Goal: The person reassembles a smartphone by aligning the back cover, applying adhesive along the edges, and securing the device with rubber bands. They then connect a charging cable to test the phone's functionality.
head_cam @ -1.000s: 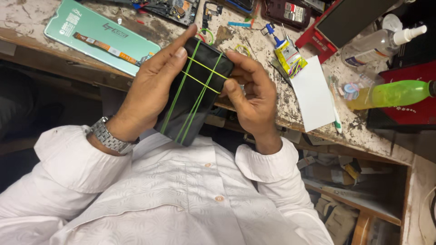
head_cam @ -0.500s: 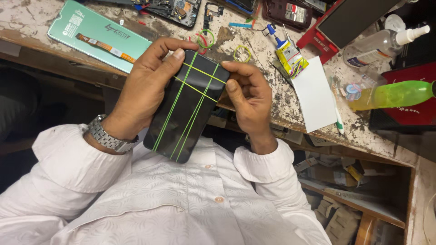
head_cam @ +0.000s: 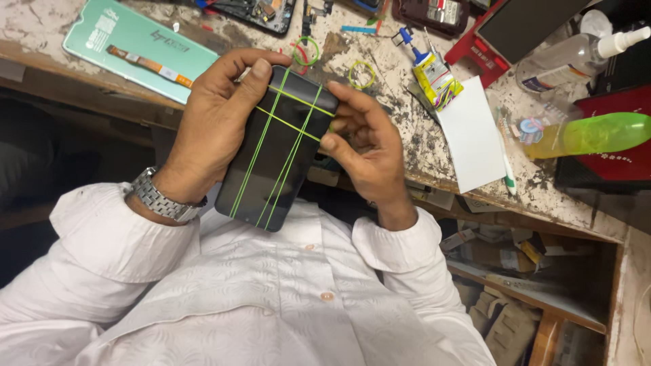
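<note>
both hands grip a black phone (head_cam: pixel 278 152) wrapped in green rubber bands (head_cam: pixel 290 120), held above the bench (head_cam: pixel 400 135) edge near the chest. its long axis runs diagonally, top end pointing up-right toward the bench. left hand (head_cam: pixel 217 125) wraps its side, right hand (head_cam: pixel 359 139) pinches the top corner.

A worn, stained bench (head_cam: pixel 407 129) with a chipped pale top is seen, edged in wood. A mint-green phone panel (head_cam: pixel 135 47) is laid flat at one end, a striped strip resting on it. Near the middle, two loose green rubber bands (head_cam: pixel 361 73) are seen on the bare top, with opened dark phone parts (head_cam: pixel 261 13) beyond them. A small yellow glue tube (head_cam: pixel 434 78) with a blue nozzle is placed just beside a white card (head_cam: pixel 471 135). A green bottle (head_cam: pixel 590 134) is laid on its side, and a clear spray bottle (head_cam: pixel 576 54) is seen behind it.
</note>
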`<state>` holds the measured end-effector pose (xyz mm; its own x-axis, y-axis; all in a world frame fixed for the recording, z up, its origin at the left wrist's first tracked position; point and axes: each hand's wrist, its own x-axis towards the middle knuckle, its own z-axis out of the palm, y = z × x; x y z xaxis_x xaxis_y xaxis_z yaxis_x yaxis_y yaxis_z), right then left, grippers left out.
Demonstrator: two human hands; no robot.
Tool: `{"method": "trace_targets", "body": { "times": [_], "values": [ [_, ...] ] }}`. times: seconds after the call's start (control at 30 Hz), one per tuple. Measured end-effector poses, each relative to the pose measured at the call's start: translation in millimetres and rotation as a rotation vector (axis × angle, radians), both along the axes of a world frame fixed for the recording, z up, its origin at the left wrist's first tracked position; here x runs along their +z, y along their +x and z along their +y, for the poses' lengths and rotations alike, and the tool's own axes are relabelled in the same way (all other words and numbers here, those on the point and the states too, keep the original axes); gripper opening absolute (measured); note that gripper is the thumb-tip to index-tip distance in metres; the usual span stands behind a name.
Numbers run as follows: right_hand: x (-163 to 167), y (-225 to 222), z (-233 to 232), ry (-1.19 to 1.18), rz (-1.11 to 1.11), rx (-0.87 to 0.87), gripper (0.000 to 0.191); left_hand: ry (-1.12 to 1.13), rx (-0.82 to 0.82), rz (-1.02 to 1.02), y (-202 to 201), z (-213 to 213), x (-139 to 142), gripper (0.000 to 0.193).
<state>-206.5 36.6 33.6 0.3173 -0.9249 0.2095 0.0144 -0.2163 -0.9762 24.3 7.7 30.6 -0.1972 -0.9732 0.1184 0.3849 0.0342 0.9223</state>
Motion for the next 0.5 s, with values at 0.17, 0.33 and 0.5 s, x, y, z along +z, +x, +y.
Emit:
{"method": "trace_targets", "body": {
  "times": [0.17,0.33,0.5],
  "values": [
    [-8.9,6.2,-1.7,0.026,-0.055,-0.059,0.043,0.024,-0.007,-0.011,-2.2,-1.8,-0.1,0.030],
    [-7.4,1.6,-2.3,-0.026,-0.105,0.075,0.058,0.001,-0.003,0.009,-4.1,-5.5,-0.7,0.030],
    [-11.0,1.5,-7.4,0.081,-0.133,-0.077,0.046,-0.064,-0.005,-0.012,-8.0,-6.6,-0.4,0.031]
  ]
}}
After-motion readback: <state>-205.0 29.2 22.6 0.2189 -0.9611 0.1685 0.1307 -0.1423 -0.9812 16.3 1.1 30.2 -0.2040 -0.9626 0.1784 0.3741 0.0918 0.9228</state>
